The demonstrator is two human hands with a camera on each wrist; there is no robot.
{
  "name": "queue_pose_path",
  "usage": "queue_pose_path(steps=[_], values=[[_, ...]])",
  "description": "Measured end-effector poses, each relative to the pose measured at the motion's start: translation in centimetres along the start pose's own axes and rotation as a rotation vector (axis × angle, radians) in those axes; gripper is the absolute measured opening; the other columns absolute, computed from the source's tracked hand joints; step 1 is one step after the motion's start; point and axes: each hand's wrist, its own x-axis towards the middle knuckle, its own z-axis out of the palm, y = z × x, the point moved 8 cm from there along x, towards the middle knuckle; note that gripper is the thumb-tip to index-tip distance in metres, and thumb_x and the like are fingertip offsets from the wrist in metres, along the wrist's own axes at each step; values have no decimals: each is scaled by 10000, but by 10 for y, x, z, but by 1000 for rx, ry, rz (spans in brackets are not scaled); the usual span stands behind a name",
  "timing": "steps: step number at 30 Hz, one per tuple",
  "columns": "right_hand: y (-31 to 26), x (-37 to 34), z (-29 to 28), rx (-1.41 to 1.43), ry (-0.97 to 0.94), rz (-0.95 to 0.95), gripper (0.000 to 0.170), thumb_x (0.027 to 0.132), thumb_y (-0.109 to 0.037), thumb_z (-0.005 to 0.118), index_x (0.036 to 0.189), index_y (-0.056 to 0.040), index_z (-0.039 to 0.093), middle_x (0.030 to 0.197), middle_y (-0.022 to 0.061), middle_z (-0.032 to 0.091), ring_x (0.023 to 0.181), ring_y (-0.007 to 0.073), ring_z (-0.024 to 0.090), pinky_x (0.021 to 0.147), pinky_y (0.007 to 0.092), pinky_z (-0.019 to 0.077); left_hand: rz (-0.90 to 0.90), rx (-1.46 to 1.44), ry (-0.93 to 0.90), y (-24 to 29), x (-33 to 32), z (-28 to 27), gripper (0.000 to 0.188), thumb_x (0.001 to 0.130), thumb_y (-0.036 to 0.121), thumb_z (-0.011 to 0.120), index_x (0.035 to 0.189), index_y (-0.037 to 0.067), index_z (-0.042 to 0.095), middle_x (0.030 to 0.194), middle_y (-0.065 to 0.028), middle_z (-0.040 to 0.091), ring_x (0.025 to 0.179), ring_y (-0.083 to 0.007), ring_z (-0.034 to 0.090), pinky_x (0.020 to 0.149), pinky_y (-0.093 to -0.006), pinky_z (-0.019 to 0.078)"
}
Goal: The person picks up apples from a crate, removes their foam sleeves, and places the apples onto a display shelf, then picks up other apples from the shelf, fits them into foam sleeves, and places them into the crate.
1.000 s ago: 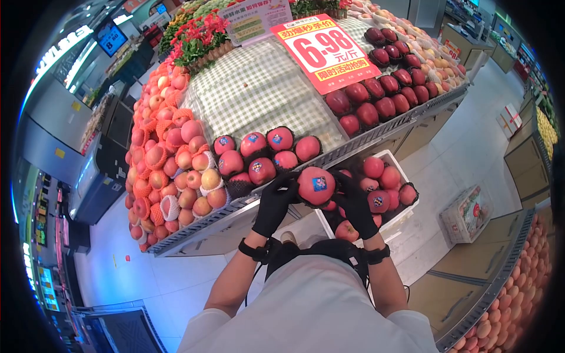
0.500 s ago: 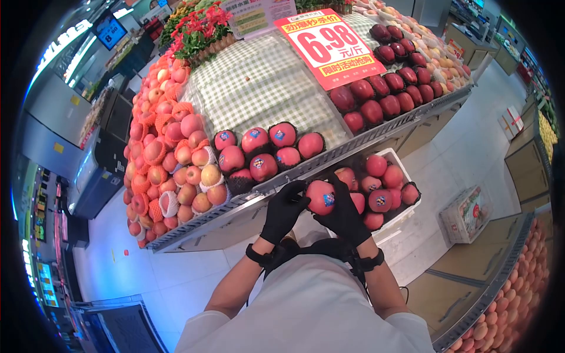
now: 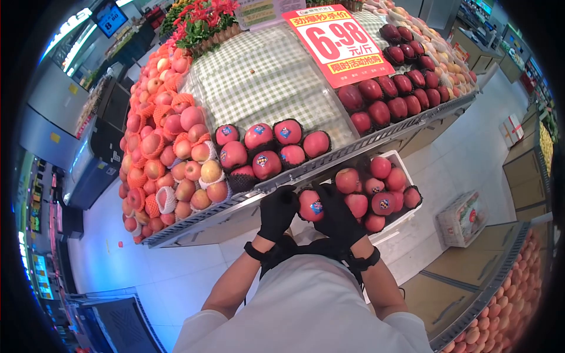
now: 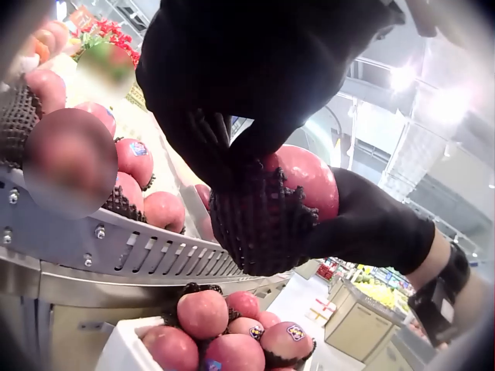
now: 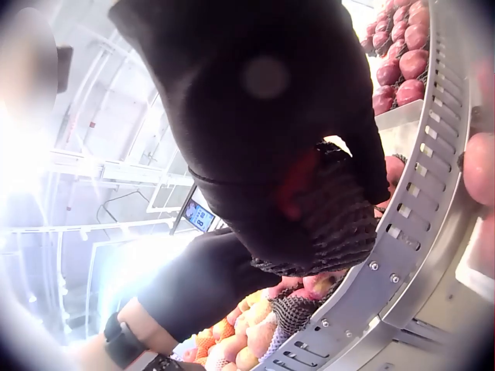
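Note:
In front of the body, my right hand, in a black glove, grips a red apple with a blue sticker. A black foam net wraps the apple's lower part, with bare red skin showing above its ragged edge. My left hand, also gloved, has its fingers curled at the net's edge and pinches it, as the left wrist view shows. Just beyond, several netted apples stand in rows on the display. To the right, a white foam box holds more red apples.
A slotted metal rail edges the display in front of the hands. Apples in orange nets are heaped at left, dark red apples lie at right. A price sign stands over the checked cloth. Another box sits on the floor.
The apple, first held between both hands near the rail, has come closer to the body and turned, its sticker now facing right. The left hand has shifted to the net's edge.

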Motion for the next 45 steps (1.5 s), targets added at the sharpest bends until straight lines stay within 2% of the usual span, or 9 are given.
queue_pose_path(steps=[6,12,15,25,34,37,40,43,45], values=[[17,18,-4,122,109,-66,644,640,36,676,1255,-56,506,1231,187,511,1158,413,504,992,445,436,-25,-225,-92,2,10,-3,287,870,111,693,1145,34,665,937,-95,724,863,-164,690,805,-296,532],[69,54,-56,36,218,118,626,601,-11,723,1198,-71,543,1144,197,560,1115,414,528,961,446,451,-106,-349,-4,-55,5,-15,310,872,83,687,1176,45,641,1046,-71,693,846,-135,652,736,-281,532],[94,85,-78,-31,273,-58,646,589,-30,740,1203,-85,547,1145,197,566,1109,423,532,942,459,460,-184,-390,-52,-82,-3,-19,314,885,85,670,1195,53,638,1034,-60,693,866,-123,641,758,-278,527],[207,175,-44,-410,30,-87,725,582,115,668,1251,-143,556,1319,164,528,1066,428,560,900,477,493,-290,-361,-64,-113,-8,-27,306,908,114,659,1205,40,640,1020,-63,698,856,-126,639,788,-276,527],[207,173,-41,-691,-76,68,804,632,94,667,1355,-218,503,1379,152,496,1083,376,584,885,505,503,-305,-439,-97,-139,-23,-13,313,926,109,646,1231,46,622,1001,-49,683,811,-118,629,717,-256,531],[207,168,-55,-526,-60,109,825,640,76,672,1386,-217,476,1397,153,479,1097,394,572,909,515,491,-301,-462,-92,-134,-21,-12,292,928,103,641,1212,39,630,987,-57,683,806,-123,631,703,-260,529],[224,147,-69,-526,127,13,760,676,55,666,1376,-183,490,1420,167,464,1129,407,556,927,496,486,-326,-559,-85,-117,-21,-17,235,936,110,630,1149,12,645,945,-68,685,792,-130,633,689,-265,525],[254,103,-96,-178,389,-47,552,756,-17,637,1289,-137,562,1292,196,577,1061,434,591,897,455,509,-300,-601,-92,-111,-19,-17,182,951,133,614,1054,-13,652,894,-75,682,771,-138,633,679,-273,518],[271,80,-97,-235,202,155,402,806,-86,607,1208,-118,603,1140,202,646,972,441,620,850,437,526,-241,-597,-82,-103,-18,-15,228,982,209,582,951,-10,638,822,-71,672,739,-140,628,660,-274,501]])
